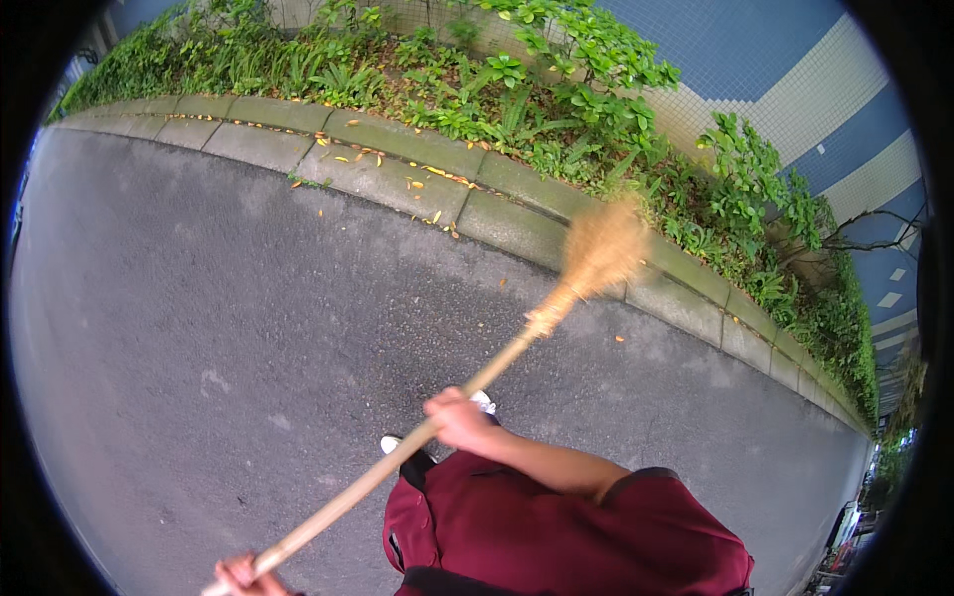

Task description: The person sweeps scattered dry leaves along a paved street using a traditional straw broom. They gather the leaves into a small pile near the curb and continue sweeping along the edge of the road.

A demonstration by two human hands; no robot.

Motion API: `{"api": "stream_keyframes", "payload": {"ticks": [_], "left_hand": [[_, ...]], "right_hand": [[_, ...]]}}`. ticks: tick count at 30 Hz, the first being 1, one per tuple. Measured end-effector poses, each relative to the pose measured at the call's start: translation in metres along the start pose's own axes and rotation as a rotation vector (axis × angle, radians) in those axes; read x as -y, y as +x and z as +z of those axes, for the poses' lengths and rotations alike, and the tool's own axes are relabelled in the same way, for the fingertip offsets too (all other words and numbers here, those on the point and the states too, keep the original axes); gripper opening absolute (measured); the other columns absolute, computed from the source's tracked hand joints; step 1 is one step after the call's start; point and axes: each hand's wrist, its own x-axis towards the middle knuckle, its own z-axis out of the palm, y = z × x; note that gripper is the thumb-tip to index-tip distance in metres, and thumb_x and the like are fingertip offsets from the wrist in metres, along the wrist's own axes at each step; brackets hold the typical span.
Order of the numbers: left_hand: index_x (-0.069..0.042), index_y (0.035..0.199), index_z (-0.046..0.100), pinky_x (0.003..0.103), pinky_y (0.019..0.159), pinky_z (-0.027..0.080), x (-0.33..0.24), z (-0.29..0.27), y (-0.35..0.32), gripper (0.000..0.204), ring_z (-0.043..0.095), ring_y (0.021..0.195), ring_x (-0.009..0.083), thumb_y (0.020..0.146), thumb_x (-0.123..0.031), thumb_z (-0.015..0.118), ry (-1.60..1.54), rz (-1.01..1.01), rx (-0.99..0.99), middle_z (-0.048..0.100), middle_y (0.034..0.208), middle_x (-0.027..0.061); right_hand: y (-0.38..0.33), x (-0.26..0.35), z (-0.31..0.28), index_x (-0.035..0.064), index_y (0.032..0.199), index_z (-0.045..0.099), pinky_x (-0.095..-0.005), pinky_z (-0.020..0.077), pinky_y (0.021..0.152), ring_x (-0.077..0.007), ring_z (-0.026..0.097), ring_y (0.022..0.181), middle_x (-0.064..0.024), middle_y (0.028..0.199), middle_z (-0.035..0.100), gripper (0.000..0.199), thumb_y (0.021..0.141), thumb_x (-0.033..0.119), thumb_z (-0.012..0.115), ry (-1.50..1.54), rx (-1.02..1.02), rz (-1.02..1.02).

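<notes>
1 broom [348, 496] is running diagonally, lower left to upper right; the left hand [248, 576] is clasping its lower-left end, the right hand [460, 418] its middle, nearer the bristles [606, 243], visible fingers wrapping around it.

The broom head [604, 246] is blurred, the left hand [246, 576] partly cropped.
</notes>
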Motion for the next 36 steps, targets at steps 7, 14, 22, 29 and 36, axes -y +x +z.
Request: {"api": "stream_keyframes", "payload": {"ticks": [7, 14, 22, 29, 36], "left_hand": [[-0.007, 0.075, 0.051, 0.046, 0.087, 0.041, 0.153, 0.159, -0.023, 0.022, 0.058, 0.079, 0.0257, 0.083, -0.023, 0.062, -0.054, -0.699, 0.735, 0.057, 0.073, 0.0078], [-0.013, 0.066, 0.042, 0.032, 0.064, 0.046, -0.003, 0.128, 0.071, 0.030, 0.040, 0.048, 0.0106, 0.087, -0.030, 0.056, 0.287, -0.137, 0.451, 0.039, 0.051, -0.0023], [-0.014, 0.062, 0.040, 0.039, 0.069, 0.032, -0.130, 0.058, 0.068, 0.027, 0.031, 0.052, 0.0131, 0.087, -0.020, 0.048, 0.173, 0.432, 0.192, 0.025, 0.051, -0.0011], [-0.014, 0.062, 0.040, 0.037, 0.068, 0.036, -0.138, 0.030, 0.159, 0.025, 0.034, 0.055, 0.0138, 0.084, -0.022, 0.048, -0.110, 0.466, -0.153, 0.030, 0.054, -0.0017], [-0.007, 0.066, 0.049, 0.052, 0.083, 0.044, 0.061, 0.085, 0.268, 0.022, 0.057, 0.066, 0.0224, 0.079, -0.019, 0.062, 0.164, -0.247, 0.198, 0.055, 0.060, 0.0073]], "right_hand": [[-0.107, -0.213, 0.053, 0.0119, 0.079, 0.055, -0.0415, 0.0446, 0.079, -0.0320, 0.054, 0.093, -0.0109, 0.090, 0.058, 0.015, 0.067, 0.012, 0.064, -0.156, -0.065, 0.556], [0.039, -0.018, 0.097, 0.0149, 0.074, 0.056, -0.0501, 0.0357, 0.079, -0.0283, 0.058, 0.079, -0.0058, 0.077, 0.060, 0.013, 0.066, 0.020, 0.064, -0.130, 0.175, 0.147], [0.253, 0.200, 0.124, 0.0066, 0.082, 0.046, -0.0436, 0.0323, 0.092, -0.0279, 0.052, 0.089, -0.0094, 0.080, 0.053, 0.016, 0.078, 0.011, 0.060, 0.144, -0.122, -0.474], [0.287, 0.256, 0.080, 0.0089, 0.082, 0.048, -0.0388, 0.0355, 0.083, -0.0257, 0.052, 0.085, -0.0064, 0.076, 0.052, 0.017, 0.071, 0.010, 0.061, 0.102, -0.136, -0.529], [0.322, 0.031, 0.177, 0.0074, 0.066, 0.050, -0.0415, 0.0490, 0.059, -0.0197, 0.053, 0.062, -0.0072, 0.068, 0.050, 0.014, 0.078, 0.007, 0.056, 1.337, -0.499, 0.436]]}}
